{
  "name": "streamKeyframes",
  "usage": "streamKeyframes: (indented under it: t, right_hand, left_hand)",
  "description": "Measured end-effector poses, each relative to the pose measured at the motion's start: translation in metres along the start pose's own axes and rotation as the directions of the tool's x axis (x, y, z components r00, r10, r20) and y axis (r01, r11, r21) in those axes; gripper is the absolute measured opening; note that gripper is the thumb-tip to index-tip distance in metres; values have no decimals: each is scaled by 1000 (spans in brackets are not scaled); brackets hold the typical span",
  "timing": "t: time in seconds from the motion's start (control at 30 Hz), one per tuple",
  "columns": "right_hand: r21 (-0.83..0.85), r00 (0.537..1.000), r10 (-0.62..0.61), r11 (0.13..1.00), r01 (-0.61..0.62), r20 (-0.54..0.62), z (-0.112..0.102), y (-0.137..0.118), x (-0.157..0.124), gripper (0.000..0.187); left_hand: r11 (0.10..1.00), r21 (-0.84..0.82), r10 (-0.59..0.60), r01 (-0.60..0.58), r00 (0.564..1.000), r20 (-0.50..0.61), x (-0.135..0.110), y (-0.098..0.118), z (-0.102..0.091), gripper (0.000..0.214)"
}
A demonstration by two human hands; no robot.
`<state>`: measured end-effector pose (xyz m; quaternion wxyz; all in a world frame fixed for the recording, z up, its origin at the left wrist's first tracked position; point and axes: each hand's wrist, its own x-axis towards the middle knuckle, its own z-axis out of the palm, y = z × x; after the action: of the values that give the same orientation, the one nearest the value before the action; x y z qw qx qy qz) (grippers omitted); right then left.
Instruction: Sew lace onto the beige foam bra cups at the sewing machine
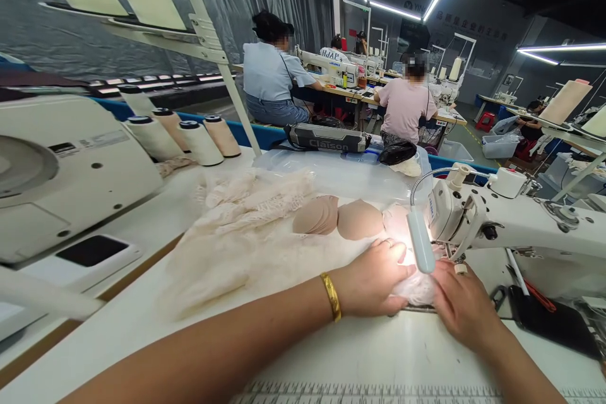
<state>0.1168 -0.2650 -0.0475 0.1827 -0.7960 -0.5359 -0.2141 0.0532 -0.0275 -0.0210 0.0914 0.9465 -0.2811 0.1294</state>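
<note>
My left hand (pixel 374 278), with a gold bangle on the wrist, lies on a pale lace piece (pixel 411 287) under the sewing machine's head (pixel 502 221); its fingers curl down and press the fabric. My right hand (pixel 461 306) rests flat on the same fabric just right of the needle area, fingers stretched out. A small lamp (pixel 420 241) on a flexible neck glares over both hands. Two beige bra cups (pixel 338 218) lie just beyond my left hand. A heap of cream lace (pixel 241 233) spreads to the left on the white table (pixel 331 353).
Several thread cones (pixel 189 136) stand at the back left beside another machine (pixel 61 170). A clear plastic bag (pixel 341 177) lies behind the cups. Scissors with red handles (pixel 530 293) lie at the right. Two people sit sewing at tables farther back (pixel 331 95).
</note>
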Motion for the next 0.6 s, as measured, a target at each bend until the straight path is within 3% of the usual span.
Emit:
streamKeyframes:
  t: [0.13, 0.23, 0.37, 0.6]
  right_hand:
    - [71, 992, -92, 994, 86, 88, -2, -10, 4, 39]
    - [-5, 992, -50, 999, 51, 112, 6, -3, 3, 26]
    - [-60, 981, 25, 998, -14, 192, 13, 8, 1, 30]
    - [-57, 976, 77, 996, -66, 203, 15, 12, -2, 47]
  left_hand:
    - [996, -83, 29, -22, 996, 81, -1, 11, -7, 24]
    - [996, -56, 70, -64, 993, 96, -4, 11, -7, 24]
    - [995, 64, 70, -73, 996, 46, -5, 7, -4, 15]
    - [990, 102, 100, -100, 995, 4, -2, -1, 7, 22]
